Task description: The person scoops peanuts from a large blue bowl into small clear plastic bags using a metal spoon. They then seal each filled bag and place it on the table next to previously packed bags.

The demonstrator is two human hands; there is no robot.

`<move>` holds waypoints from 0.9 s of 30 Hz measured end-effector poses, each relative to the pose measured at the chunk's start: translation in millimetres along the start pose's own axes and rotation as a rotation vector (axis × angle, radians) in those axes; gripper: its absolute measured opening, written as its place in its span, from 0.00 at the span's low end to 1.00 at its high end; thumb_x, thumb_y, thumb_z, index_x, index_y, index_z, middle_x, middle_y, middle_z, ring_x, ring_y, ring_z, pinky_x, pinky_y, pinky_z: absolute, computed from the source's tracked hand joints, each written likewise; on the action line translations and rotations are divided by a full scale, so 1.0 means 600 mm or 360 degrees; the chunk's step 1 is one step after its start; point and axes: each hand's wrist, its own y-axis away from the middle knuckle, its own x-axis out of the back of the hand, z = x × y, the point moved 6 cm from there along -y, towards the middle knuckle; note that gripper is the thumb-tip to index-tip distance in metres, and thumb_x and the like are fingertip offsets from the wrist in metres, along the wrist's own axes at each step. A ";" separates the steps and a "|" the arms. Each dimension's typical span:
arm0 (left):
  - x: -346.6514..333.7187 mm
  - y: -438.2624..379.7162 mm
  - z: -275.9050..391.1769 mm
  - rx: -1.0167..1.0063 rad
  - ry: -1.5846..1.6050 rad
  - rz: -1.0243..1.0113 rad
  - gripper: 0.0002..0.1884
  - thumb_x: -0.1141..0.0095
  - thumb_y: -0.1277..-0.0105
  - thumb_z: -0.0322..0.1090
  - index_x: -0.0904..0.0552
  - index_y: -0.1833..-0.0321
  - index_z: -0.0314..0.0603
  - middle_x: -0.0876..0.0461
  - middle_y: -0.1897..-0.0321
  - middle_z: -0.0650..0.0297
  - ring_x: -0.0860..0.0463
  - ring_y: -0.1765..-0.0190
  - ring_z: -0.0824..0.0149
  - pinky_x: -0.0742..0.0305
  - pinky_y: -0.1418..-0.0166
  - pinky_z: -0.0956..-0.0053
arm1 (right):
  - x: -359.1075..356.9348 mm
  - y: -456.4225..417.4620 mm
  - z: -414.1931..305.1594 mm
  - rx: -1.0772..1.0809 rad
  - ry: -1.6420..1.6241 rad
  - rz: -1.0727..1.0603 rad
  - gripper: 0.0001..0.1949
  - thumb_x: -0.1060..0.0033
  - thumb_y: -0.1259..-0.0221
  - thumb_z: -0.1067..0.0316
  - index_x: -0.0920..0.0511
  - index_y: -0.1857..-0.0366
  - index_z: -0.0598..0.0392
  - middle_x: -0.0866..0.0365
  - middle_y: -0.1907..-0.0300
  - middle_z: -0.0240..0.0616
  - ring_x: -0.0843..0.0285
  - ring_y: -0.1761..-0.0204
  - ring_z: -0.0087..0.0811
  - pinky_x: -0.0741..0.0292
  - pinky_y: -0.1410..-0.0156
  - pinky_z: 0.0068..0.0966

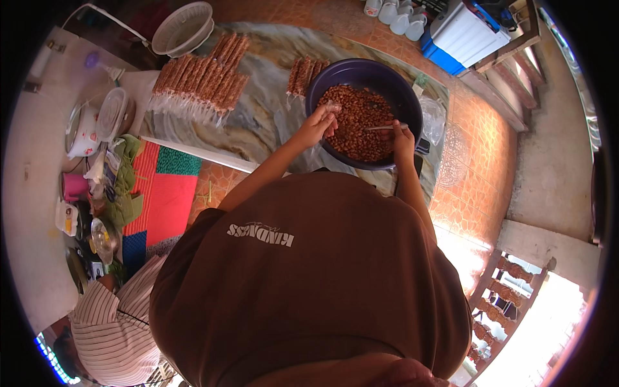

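A dark purple basin (pixel 408 92) holding many reddish-brown nuts (pixel 360 111) stands at the right part of the marble-patterned table. Over its left side, my left hand (pixel 319 125) grips a small clear plastic bag (pixel 332 106) by its top. My right hand (pixel 402 138), at the basin's right side, holds a metal spoon (pixel 387 127) whose bowl end reaches over the nuts. Left of the basin lies a small group of filled narrow bags (pixel 301 75). A larger pile of similar nut-filled bags (pixel 193 77) lies farther left. Crumpled clear plastic (pixel 432 116) rests right of the basin.
The marble-patterned table (pixel 271 126) runs across in front of me. A pale plastic basket (pixel 184 29) stands at its back left corner. At lower left, a person in a striped shirt (pixel 113 338) is near cookware and cloths. A white and blue cooler (pixel 464 34) and several jugs (pixel 400 23) stand beyond.
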 end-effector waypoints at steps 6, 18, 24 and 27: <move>-0.025 -0.003 0.015 -0.0012 -0.0247 -0.0084 0.18 0.61 0.19 0.44 0.28 0.36 0.41 0.26 0.67 0.65 0.27 0.69 0.76 0.26 0.62 0.79 | 0.050 0.006 -0.107 -0.0120 -0.0261 0.0045 0.17 0.49 0.25 0.53 0.18 0.58 0.58 0.17 0.74 0.34 0.27 0.76 0.19 0.33 0.70 0.17; -0.057 -0.009 0.018 -0.0155 -0.0477 -0.0271 0.09 0.52 0.23 0.33 0.30 0.45 0.39 0.23 0.61 0.62 0.22 0.60 0.70 0.25 0.58 0.74 | 0.056 0.021 -0.275 0.0080 -0.0298 -0.0052 0.17 0.48 0.26 0.54 0.18 0.58 0.58 0.18 0.73 0.32 0.28 0.75 0.18 0.34 0.69 0.16; -0.059 -0.007 0.023 -0.0197 -0.0640 -0.0260 0.12 0.47 0.25 0.37 0.31 0.48 0.39 0.21 0.61 0.57 0.19 0.58 0.63 0.24 0.53 0.68 | 0.044 0.026 -0.281 0.0069 -0.0227 -0.0093 0.17 0.48 0.26 0.53 0.18 0.59 0.58 0.18 0.74 0.32 0.29 0.76 0.17 0.35 0.70 0.16; -0.062 -0.004 0.028 -0.0292 -0.0676 -0.0225 0.13 0.46 0.25 0.38 0.31 0.48 0.38 0.21 0.62 0.56 0.19 0.58 0.62 0.24 0.52 0.68 | 0.039 0.029 -0.293 0.0103 -0.0181 -0.0123 0.17 0.48 0.26 0.53 0.18 0.59 0.58 0.18 0.74 0.31 0.29 0.76 0.17 0.35 0.70 0.16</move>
